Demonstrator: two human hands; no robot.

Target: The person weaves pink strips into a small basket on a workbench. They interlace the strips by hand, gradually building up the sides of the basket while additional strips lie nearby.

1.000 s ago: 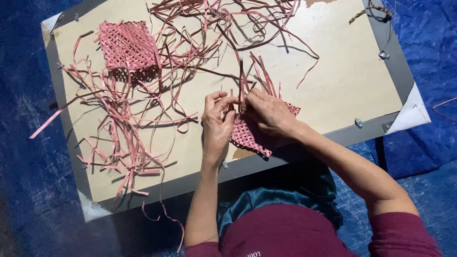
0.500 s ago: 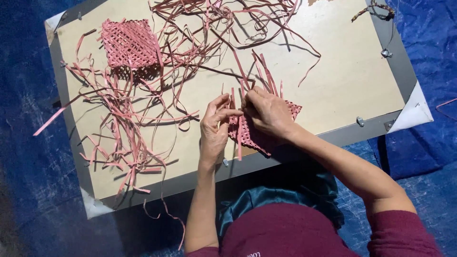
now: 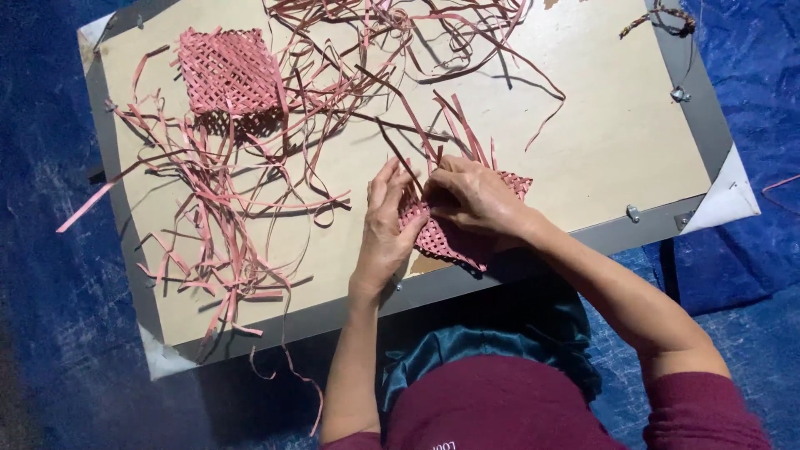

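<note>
Fingers (image 3: pixel 398 193) of both hands grip woven mat (image 3: pixel 442 237), corner pointing toward person

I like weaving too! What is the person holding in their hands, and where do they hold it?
Both hands, left and right, hold a small pink woven mat at its upper left part.
</note>
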